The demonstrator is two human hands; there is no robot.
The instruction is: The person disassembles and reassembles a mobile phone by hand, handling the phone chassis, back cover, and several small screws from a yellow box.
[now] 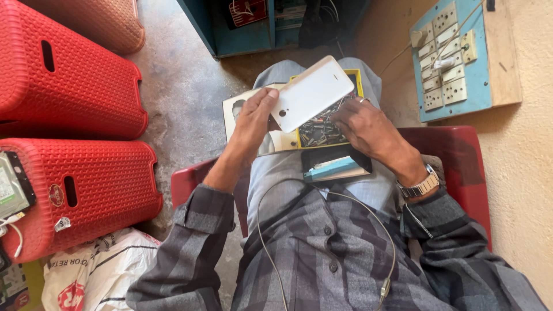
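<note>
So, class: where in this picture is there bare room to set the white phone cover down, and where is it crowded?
Bare concrete floor lies between the red stools and the person's knees. The lap is crowded: the yellow parts box, a dark phone, left hand holding the white cover, and right hand.

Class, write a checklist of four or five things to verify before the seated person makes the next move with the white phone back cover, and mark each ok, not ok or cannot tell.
1. Left hand grips the white plastic phone back cover: ok.
2. Right hand free to pick: ok, it holds nothing visible and rests at the yellow-rimmed tray of small parts.
3. Tray sits level on the lap: cannot tell.
4. Dark phone body within reach on the lap: ok.
5. Grey cable clear of both hands: ok.
</note>
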